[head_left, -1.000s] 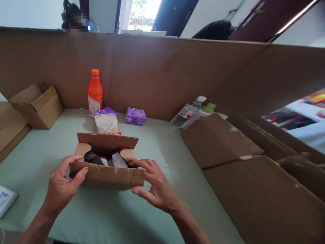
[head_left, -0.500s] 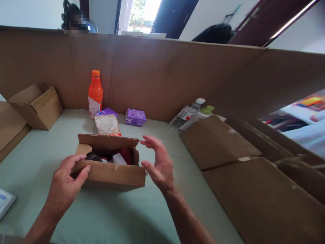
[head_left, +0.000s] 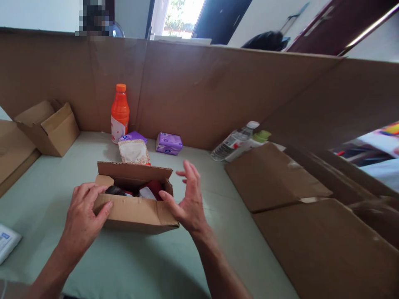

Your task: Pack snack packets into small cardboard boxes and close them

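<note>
In front of me stands an open cardboard box [head_left: 137, 214], its far flap raised. Inside it lie a dark item [head_left: 116, 191], a white item [head_left: 147, 193] and something dark red [head_left: 155, 187], each only partly showing. My left hand [head_left: 85, 209] grips the box's left end, thumb on the near wall and fingers over the corner. At the right end, my right hand [head_left: 188, 203] is open with fingers spread; its thumb reaches over the near right corner, and I cannot tell whether it touches. Just behind the box is a white-and-orange packet [head_left: 134, 152].
An orange bottle [head_left: 120, 114] and purple tissue packs [head_left: 168, 143] stand by the cardboard wall [head_left: 199, 91]. A clear bottle [head_left: 232, 143] leans at the right, near cardboard flaps [head_left: 324, 245]. A small carton [head_left: 60, 128] is at the left, a white pack [head_left: 8, 243] nearer me.
My right hand has shifted left, its thumb now over the box's right corner. My left hand stays on the left end. The view has moved slightly.
</note>
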{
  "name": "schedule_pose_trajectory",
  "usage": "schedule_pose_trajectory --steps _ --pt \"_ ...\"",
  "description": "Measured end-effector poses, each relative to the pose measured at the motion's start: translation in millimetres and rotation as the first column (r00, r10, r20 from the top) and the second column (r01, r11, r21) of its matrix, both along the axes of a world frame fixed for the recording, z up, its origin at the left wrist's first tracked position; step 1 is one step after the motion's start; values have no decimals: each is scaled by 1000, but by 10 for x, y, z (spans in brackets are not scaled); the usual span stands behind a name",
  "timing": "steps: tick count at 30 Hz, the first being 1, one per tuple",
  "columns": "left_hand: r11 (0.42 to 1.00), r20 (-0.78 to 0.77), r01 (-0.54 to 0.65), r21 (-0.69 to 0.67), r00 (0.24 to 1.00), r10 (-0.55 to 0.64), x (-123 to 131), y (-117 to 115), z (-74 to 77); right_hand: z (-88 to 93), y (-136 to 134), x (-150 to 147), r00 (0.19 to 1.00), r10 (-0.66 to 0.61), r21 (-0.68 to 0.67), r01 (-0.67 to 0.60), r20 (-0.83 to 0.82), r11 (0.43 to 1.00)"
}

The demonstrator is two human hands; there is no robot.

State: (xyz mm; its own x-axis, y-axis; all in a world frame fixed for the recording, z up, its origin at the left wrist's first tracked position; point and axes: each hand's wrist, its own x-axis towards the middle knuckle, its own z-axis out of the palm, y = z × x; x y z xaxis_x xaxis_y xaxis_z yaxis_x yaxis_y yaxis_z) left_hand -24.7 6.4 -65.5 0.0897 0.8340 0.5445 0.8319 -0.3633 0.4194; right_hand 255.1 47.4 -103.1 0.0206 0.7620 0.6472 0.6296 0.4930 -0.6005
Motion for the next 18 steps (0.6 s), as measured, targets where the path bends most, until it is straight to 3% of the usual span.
schedule_pose_trajectory --steps 4,8,13,18 --pt "997 17 -49 63 999 48 2 -5 -65 -44 13 68 976 208 -71 -213 -67 974" --pt "1000 35 18 22 999 -19 -12 16 -87 -72 -76 96 912 334 -33 -351 -238 936" --pt "998 117 46 -48 992 -40 -9 25 -121 -122 -147 27 907 224 -19 -247 -356 969" --pt "992 171 88 -89 983 -72 -22 45 -136 -178 -70 12 979 117 -112 -136 -165 984"
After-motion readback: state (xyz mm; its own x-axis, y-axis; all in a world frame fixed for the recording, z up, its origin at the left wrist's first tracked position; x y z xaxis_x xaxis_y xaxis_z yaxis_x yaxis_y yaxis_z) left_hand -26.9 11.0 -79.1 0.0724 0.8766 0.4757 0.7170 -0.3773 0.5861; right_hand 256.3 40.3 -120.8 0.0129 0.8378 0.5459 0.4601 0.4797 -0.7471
